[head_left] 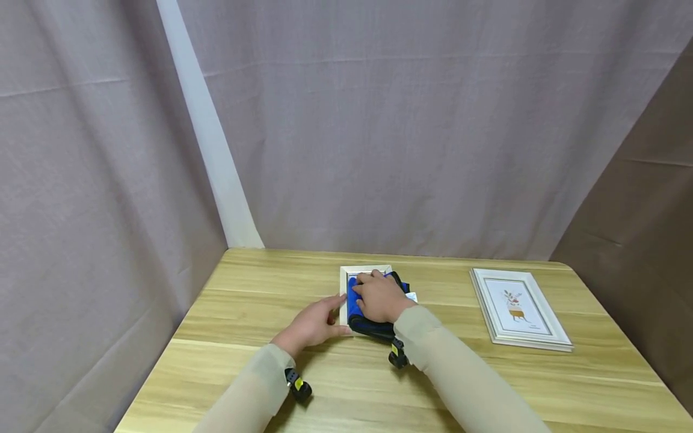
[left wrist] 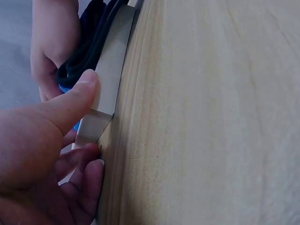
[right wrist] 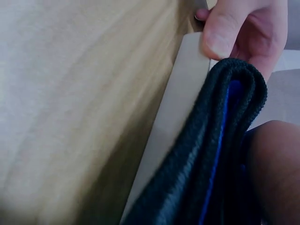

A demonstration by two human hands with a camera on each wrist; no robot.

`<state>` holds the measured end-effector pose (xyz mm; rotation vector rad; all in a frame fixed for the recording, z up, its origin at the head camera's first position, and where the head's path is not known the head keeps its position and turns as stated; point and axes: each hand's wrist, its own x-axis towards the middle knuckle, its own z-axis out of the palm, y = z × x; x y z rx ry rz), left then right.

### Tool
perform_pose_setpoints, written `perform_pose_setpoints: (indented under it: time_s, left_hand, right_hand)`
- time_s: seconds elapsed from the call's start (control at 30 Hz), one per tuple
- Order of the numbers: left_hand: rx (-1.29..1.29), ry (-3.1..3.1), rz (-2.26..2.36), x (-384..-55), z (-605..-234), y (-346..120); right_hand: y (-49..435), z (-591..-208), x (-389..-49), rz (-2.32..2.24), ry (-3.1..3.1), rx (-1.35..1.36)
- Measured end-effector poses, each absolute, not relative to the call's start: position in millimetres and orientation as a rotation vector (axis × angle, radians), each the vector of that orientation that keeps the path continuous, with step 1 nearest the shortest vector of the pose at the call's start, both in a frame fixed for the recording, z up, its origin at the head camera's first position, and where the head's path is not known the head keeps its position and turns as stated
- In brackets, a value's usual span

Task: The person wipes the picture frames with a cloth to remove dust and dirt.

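A cream picture frame [head_left: 343, 310] lies on the wooden table, mostly covered by a folded blue cloth [head_left: 354, 307] with dark edging. My left hand [head_left: 311, 326] holds the frame at its near left corner. Its thumb lies along the near edge in the left wrist view, and the other fingers reach round the left side. My right hand [head_left: 381, 297] presses on top of the cloth with its fingers spread. In the right wrist view the cloth's thick dark fold [right wrist: 197, 136] runs just over the frame's side edge [right wrist: 164, 117].
A second white picture frame [head_left: 487, 307], showing a plant in an orange pot, lies to the right on the wooden table [head_left: 260, 300]. Grey curtains [head_left: 406, 150] hang behind the table and on the left. A brown curtain [head_left: 644, 228] hangs on the right.
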<state>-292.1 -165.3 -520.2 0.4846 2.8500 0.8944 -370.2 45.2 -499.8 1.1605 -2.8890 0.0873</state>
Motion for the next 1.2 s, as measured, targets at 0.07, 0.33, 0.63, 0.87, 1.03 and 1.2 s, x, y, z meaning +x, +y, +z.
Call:
perform_pose_setpoints:
  time_s: [0.07, 0.33, 0.63, 0.87, 1.03, 1.2]
  left_hand:
    - [0.495, 2.857, 0.891, -292, -520, -165]
    - [0.508, 2.869, 0.899, -291, -521, -163]
    - [0.524, 2.891, 0.865, -291, -522, -164]
    - [0.523, 2.899, 0.857, -291, -523, -167]
    - [0.510, 2.883, 0.877, -291, -524, -166]
    - [0.516, 2.862, 0.892, -290, -523, -163]
  right_hand:
    - [47, -500, -367, 0.087, -2.866, 1.182]
    - [52, -498, -352, 0.048, -2.832, 1.226]
    - [57, -496, -337, 0.038, -2.755, 1.299]
    - [58, -497, -327, 0.042, -2.735, 1.301]
    - [61, -500, -318, -0.082, -2.688, 1.297]
    - [65, -500, -312, -0.161, -2.672, 1.265]
